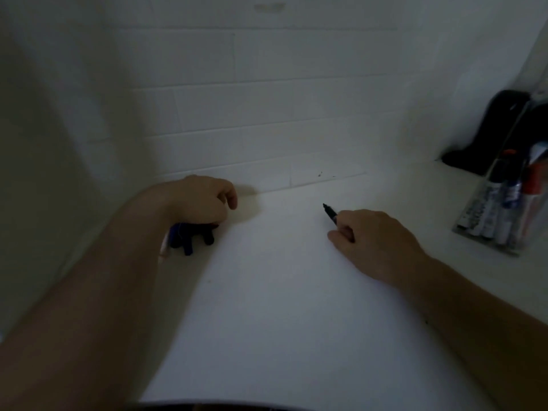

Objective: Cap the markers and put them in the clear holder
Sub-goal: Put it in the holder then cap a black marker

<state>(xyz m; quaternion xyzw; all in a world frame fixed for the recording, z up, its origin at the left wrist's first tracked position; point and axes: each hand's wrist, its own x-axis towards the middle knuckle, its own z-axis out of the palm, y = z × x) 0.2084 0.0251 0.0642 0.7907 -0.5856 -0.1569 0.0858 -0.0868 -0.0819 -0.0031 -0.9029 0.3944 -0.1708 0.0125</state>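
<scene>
Right hand pinching uncapped black marker; left hand curled over dark blue caps; clear plastic holder far right.

Clear holder cut off at right edge

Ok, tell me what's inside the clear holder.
The clear holder holds several upright markers, some black-banded, one with red. Their exact count and the holder's right part are cut off by the frame edge.
</scene>
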